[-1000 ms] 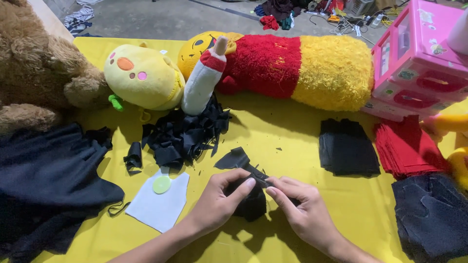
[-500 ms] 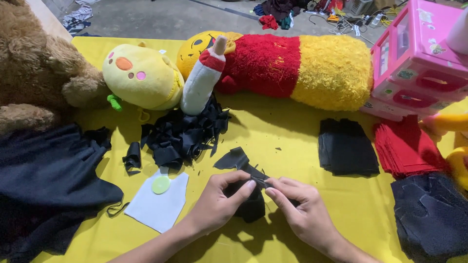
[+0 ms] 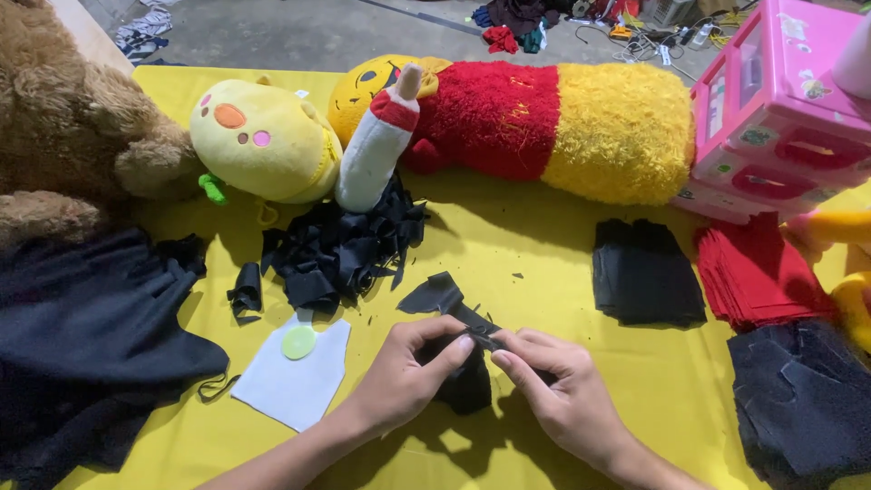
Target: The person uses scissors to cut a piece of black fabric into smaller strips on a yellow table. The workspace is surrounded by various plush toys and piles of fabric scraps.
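Note:
My left hand [image 3: 408, 372] and my right hand [image 3: 558, 395] meet near the table's front edge, both pinching one small black fabric piece [image 3: 445, 299]. The piece sticks out up and to the left of my fingertips; more black cloth [image 3: 467, 390] lies under my hands, partly hidden. The thumbs and forefingers of both hands press on the fabric where they touch. A white cut-out shape [image 3: 295, 381] with a light green disc [image 3: 298, 342] on it lies just left of my left hand on the yellow table cover [image 3: 517, 245].
A heap of black fabric scraps [image 3: 340, 249] lies behind my hands. Plush toys line the back: brown [image 3: 73, 136], yellow [image 3: 263, 141], red-and-yellow [image 3: 544, 118]. Dark cloth [image 3: 82, 327] fills the left. On the right are a black stack [image 3: 644, 272], a red stack [image 3: 758, 272], a dark stack [image 3: 803, 399], a pink drawer box [image 3: 785, 109].
Both hands stay in place, with only small finger shifts on the black piece. Nothing else on the table has moved.

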